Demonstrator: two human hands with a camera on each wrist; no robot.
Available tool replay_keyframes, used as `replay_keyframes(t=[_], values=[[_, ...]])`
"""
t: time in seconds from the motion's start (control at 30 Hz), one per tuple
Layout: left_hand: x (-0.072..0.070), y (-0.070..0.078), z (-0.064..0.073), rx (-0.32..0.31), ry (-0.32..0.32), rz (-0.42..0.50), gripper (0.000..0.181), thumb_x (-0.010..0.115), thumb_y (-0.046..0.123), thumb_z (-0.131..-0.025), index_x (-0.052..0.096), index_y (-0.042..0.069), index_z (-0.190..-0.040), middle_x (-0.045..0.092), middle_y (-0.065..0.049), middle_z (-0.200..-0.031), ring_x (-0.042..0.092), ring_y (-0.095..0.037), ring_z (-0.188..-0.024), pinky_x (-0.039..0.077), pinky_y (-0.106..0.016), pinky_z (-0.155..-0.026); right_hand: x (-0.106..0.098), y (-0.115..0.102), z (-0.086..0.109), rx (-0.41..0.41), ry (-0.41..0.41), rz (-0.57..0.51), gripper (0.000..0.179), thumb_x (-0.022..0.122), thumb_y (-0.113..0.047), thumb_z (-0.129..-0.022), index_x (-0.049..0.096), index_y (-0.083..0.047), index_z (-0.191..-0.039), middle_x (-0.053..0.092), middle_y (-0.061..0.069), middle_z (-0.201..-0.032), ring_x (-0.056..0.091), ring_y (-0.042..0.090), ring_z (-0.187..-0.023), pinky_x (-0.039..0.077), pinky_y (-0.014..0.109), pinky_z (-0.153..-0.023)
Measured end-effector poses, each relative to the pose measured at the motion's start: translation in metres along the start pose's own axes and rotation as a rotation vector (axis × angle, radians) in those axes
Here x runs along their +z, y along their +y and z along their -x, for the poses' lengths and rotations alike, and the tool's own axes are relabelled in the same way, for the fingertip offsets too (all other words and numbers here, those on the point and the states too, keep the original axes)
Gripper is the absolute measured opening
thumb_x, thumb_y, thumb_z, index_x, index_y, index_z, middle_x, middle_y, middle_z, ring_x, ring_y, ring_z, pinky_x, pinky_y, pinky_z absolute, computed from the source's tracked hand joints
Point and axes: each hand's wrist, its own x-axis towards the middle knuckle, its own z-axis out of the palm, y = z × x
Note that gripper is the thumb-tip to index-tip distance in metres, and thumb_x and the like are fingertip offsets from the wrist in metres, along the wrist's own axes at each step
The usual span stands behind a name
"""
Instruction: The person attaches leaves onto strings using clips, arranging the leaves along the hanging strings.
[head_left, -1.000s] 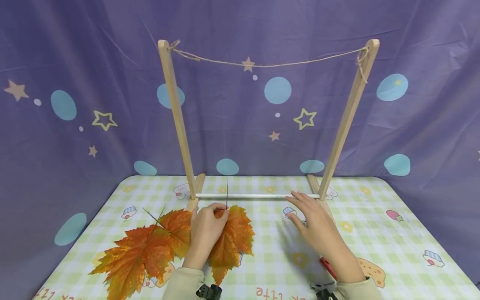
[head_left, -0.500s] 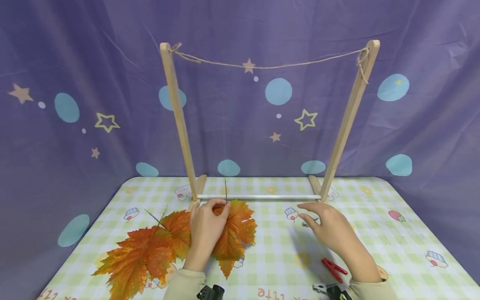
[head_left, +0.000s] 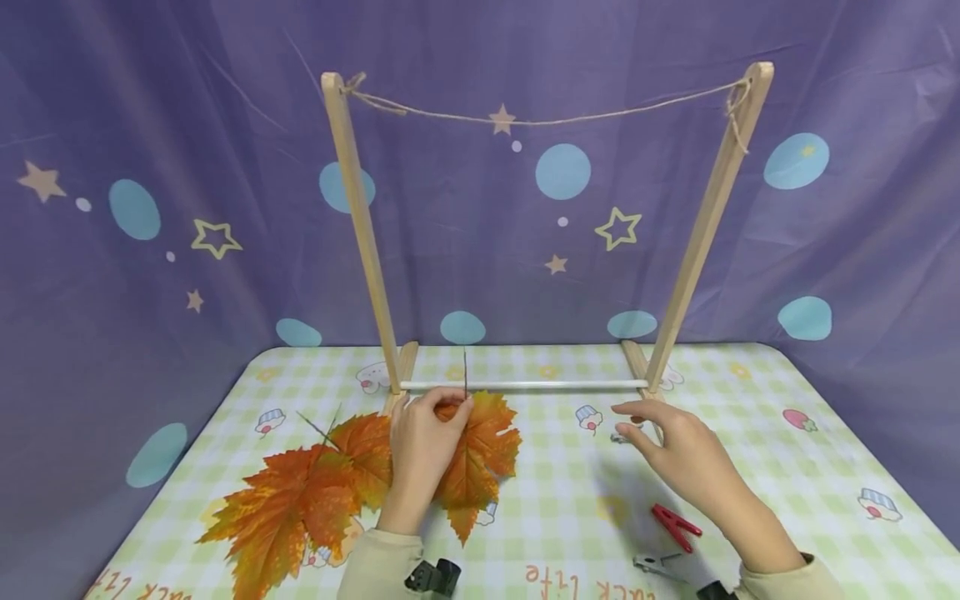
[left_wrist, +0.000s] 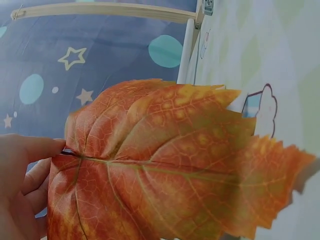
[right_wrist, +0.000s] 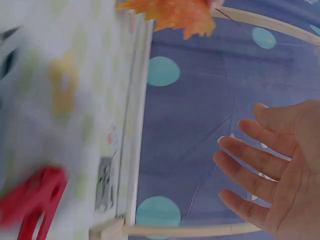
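Note:
My left hand [head_left: 427, 450] pinches the dark stem [head_left: 466, 371] of an orange artificial maple leaf [head_left: 480, 458] between thumb and fingertips. In the left wrist view the leaf [left_wrist: 150, 170] spreads out wide from the fingertips. My right hand [head_left: 686, 458] hovers over the right side of the table, fingers loosely bent; the right wrist view shows the hand [right_wrist: 280, 165] holding nothing. Under its fingertips lies a grey clip [head_left: 619, 437], partly hidden. Nearer to me are a red clothespin [head_left: 677, 527] and a second grey clip [head_left: 656, 566].
A wooden frame [head_left: 365, 237] with a sagging twine [head_left: 555, 122] tied between its posts stands at the back. A white rod [head_left: 555, 385] joins the posts low down. More orange leaves [head_left: 277, 517] lie at the left on the checked tablecloth [head_left: 555, 500].
My right hand has drawn back from near the white rod and moved right, uncovering the red clothespin and the grey clips. The left hand keeps its pinch on the leaf stem, slightly higher.

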Motion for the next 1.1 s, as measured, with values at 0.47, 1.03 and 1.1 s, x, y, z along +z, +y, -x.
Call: replay_keyframes(t=[0.47, 1.03, 1.1], values=[[0.001, 0.007, 0.005, 0.030, 0.023, 0.001, 0.011, 0.077, 0.027, -0.088, 0.078, 0.018, -0.093, 0.075, 0.004, -0.088, 0.071, -0.019, -0.088, 0.024, -0.049, -0.113, 0.001, 0.029, 0.042, 0.037, -0.034, 0.049, 0.023, 0.076, -0.021, -0.088, 0.074, -0.018, -0.111, 0.071, 0.001, -0.110, 0.067, 0.031, -0.100, 0.053, 0.053, -0.078], [-0.001, 0.008, 0.002, 0.045, 0.056, 0.033, 0.011, 0.078, 0.020, -0.086, 0.076, 0.016, -0.096, 0.073, 0.006, -0.081, 0.069, -0.017, -0.081, 0.028, -0.049, -0.111, 0.013, 0.072, 0.070, -0.208, -0.341, -0.133, 0.028, 0.074, -0.032, -0.088, 0.071, -0.018, -0.112, 0.065, -0.010, -0.103, 0.052, -0.002, -0.079, 0.048, 0.023, -0.061], [0.000, 0.008, 0.002, 0.051, 0.057, 0.034, 0.011, 0.079, 0.020, -0.086, 0.076, 0.016, -0.096, 0.073, 0.006, -0.080, 0.069, -0.017, -0.080, 0.029, -0.049, -0.111, 0.012, 0.076, 0.072, -0.208, -0.400, -0.098, 0.033, 0.072, -0.042, -0.088, 0.070, -0.022, -0.114, 0.065, -0.010, -0.107, 0.053, -0.003, -0.082, 0.048, 0.023, -0.063]])
